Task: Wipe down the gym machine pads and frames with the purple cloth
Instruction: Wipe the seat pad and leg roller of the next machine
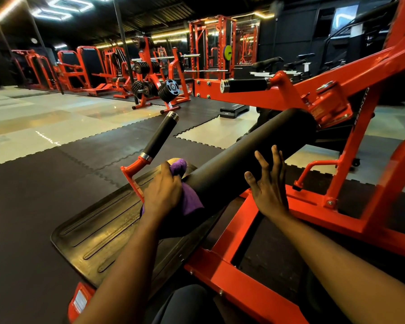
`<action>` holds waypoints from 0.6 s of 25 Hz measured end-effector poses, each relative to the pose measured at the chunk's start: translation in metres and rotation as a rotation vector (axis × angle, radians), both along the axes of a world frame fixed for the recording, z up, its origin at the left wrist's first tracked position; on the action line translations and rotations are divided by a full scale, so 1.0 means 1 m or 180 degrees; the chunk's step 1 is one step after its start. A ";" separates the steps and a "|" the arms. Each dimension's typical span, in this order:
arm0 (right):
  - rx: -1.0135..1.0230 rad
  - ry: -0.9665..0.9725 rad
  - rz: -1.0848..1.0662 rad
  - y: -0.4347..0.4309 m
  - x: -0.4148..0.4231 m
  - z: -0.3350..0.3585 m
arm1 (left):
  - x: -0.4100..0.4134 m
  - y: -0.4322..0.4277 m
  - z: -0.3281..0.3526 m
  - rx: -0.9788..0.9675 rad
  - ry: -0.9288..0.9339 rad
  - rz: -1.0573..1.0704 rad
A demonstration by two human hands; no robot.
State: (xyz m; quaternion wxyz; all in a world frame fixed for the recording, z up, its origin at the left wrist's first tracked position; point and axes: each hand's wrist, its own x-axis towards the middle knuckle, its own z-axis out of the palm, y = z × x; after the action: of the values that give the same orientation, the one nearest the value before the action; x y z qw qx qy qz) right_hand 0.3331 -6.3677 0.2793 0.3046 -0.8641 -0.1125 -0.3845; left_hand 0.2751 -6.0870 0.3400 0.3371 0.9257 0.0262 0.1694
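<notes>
Ribbed rubber footplate [98, 230], far left: no cloth on it; dull patches, but low light makes clean or dusty hard to tell.

Black handle [160, 136] on its red bracket, just left of the hands: nothing touching it.

Left hand [164, 192]: grip curled round the bunched purple cloth [189, 199], pressing it onto the near end of the black roller pad [248, 157]. Cloth sits between palm and pad, one corner hanging below.

Right hand [269, 183]: grip spread, fingers straight, laid against the pad's side a little further along. Likely steadying the roller.

Red frame [243, 277] and the upper handle [246, 85], right: away from the cloth.

Judgement: early on this machine. Near end of the pad is under the wipe. Left to do are the rest of the pad's length, both handles, the footplate and the frame rails.
</notes>
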 end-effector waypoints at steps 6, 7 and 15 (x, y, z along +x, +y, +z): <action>0.0428 -0.0192 -0.0130 -0.009 0.001 0.013 | 0.010 -0.048 0.031 0.0035 -0.0336 -0.0358; 0.0651 -0.0224 -0.0255 -0.006 0.006 0.022 | 0.013 -0.059 0.032 0.0038 -0.0474 -0.0470; 0.0846 -0.0190 -0.0722 0.006 0.027 0.031 | 0.000 -0.014 -0.002 0.0294 -0.0193 -0.0337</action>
State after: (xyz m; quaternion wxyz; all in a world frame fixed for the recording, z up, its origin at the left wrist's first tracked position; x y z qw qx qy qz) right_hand 0.3602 -6.3612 0.3103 0.3673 -0.8116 0.0286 -0.4534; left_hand 0.2754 -6.1010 0.3383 0.3032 0.9348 -0.0408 0.1803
